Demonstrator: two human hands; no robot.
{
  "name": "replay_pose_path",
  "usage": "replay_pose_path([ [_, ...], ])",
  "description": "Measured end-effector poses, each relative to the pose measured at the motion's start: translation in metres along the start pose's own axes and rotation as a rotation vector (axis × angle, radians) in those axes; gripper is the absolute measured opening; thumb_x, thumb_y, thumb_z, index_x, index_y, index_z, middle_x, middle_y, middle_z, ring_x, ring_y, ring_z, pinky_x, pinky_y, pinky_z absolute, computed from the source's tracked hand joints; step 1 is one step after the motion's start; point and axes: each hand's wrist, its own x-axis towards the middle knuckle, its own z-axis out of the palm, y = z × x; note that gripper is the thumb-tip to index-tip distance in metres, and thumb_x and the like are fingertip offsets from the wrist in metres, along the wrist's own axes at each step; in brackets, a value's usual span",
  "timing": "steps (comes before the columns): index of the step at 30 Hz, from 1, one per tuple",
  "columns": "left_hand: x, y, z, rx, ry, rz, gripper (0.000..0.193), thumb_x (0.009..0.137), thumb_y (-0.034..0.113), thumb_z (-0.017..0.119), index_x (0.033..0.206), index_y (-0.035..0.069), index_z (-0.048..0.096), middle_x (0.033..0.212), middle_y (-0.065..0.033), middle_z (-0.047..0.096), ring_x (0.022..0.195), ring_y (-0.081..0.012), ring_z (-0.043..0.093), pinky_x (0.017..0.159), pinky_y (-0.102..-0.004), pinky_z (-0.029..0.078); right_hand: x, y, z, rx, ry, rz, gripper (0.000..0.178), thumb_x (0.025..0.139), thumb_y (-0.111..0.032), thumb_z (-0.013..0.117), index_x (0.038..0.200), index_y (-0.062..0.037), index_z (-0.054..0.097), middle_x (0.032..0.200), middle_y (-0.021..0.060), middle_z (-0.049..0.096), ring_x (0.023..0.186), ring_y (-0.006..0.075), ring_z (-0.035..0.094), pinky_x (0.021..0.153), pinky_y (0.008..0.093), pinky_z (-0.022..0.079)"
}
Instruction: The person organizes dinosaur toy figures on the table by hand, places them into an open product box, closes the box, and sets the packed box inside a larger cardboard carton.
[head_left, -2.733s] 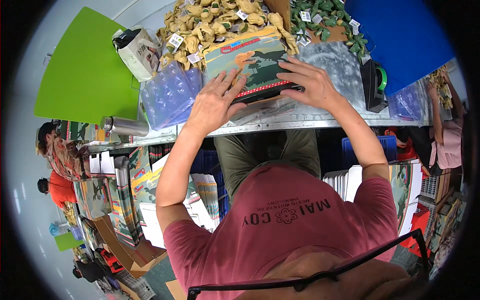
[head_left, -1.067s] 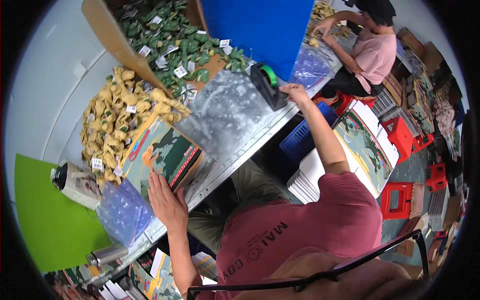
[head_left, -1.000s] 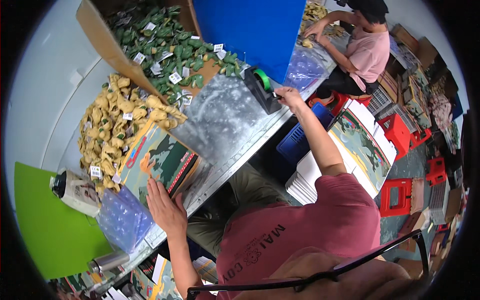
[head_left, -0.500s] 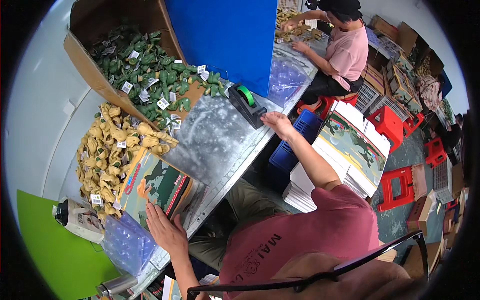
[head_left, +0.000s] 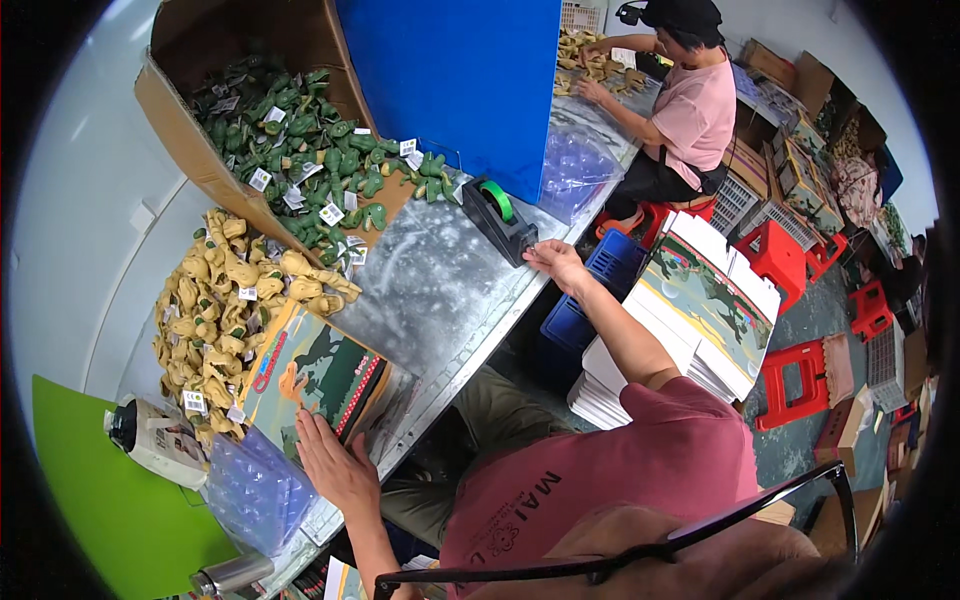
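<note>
My left hand (head_left: 337, 466) lies with fingers stretched out on the lower edge of a printed cardboard box (head_left: 330, 350), which shows a dark green scene and an orange dinosaur shape. At the table's front edge my right hand (head_left: 557, 264) has its fingertips pinched together at the cutting end of a black tape dispenser (head_left: 488, 228). A green ring (head_left: 497, 201) shows in the dispenser. Whatever the right fingers hold is too small to make out. Beside the box sits a heap of tan toy figures (head_left: 205, 315) with white tags.
A cardboard carton (head_left: 175, 135) holds green tagged toys (head_left: 285, 150). Clear plastic blister trays (head_left: 258, 492) lie by my left hand. A blue panel (head_left: 450, 90) stands behind the dispenser. Printed sheets (head_left: 705, 285) are stacked at right near a blue crate (head_left: 612, 258). A co-worker (head_left: 690, 110) sits beyond.
The view has shifted slightly. My right hand stays at the dispenser's end and my left hand on the box. The co-worker's hands have moved among the tan pieces.
</note>
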Motion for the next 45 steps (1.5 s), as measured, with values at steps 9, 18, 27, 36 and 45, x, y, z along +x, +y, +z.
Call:
replay_pose_path([
  [9,-0.001,0.003,-0.003,-0.006,-0.02,-0.049,0.067,0.088,0.022,0.071,0.143,-0.004,0.044,0.155,-0.0226,0.041,0.142,-0.0414,0.04,0.116,-0.05,0.032,0.028,0.012,0.002,-0.823,0.27,-0.292,0.028,0.093,-0.025,0.065,0.093,0.0034,0.068,0.087,0.0211,0.073,0.089,0.032,0.073,0.084,0.0414,0.056],
  [18,0.005,-0.003,0.002,-0.061,0.026,-0.041,0.069,0.077,0.019,0.079,0.136,-0.003,0.051,0.146,-0.0174,0.051,0.138,-0.0389,0.045,0.11,-0.0478,0.039,-0.015,0.036,0.034,-0.57,-0.133,-0.318,0.014,0.099,-0.011,0.06,0.098,0.0002,0.068,0.077,0.0052,0.068,0.07,0.0113,0.064,0.063,0.0267,0.05],
  [27,-0.006,-0.004,0.011,-0.022,0.055,-0.064,0.07,0.084,0.027,0.075,0.144,0.002,0.046,0.147,-0.0154,0.051,0.139,-0.0371,0.046,0.111,-0.0486,0.04,-0.217,0.002,0.279,-0.123,-0.753,-0.113,0.026,0.095,-0.003,0.065,0.121,-0.0021,0.063,0.084,0.0048,0.069,0.07,0.01,0.064,0.063,0.0241,0.051],
  [36,-0.007,-0.009,0.011,0.02,0.092,0.028,0.063,0.083,0.026,0.075,0.143,0.03,0.055,0.146,-0.0171,0.051,0.135,-0.0417,0.049,0.105,-0.0533,0.045,-0.229,0.021,0.297,-0.056,-0.735,-0.023,0.075,0.093,0.003,0.066,0.155,-0.0064,0.026,0.079,0.0059,0.068,0.07,0.0095,0.064,0.062,0.0225,0.051],
  [45,0.0,-0.006,0.01,0.04,0.074,0.01,0.056,0.084,0.024,0.074,0.138,0.031,0.061,0.146,-0.017,0.05,0.137,-0.0407,0.047,0.105,-0.0522,0.044,-0.225,0.038,0.297,-0.143,-0.638,-0.224,0.073,0.093,0.003,0.067,0.154,-0.0048,0.028,0.075,0.0035,0.064,0.066,0.0062,0.06,0.06,0.0233,0.048],
])
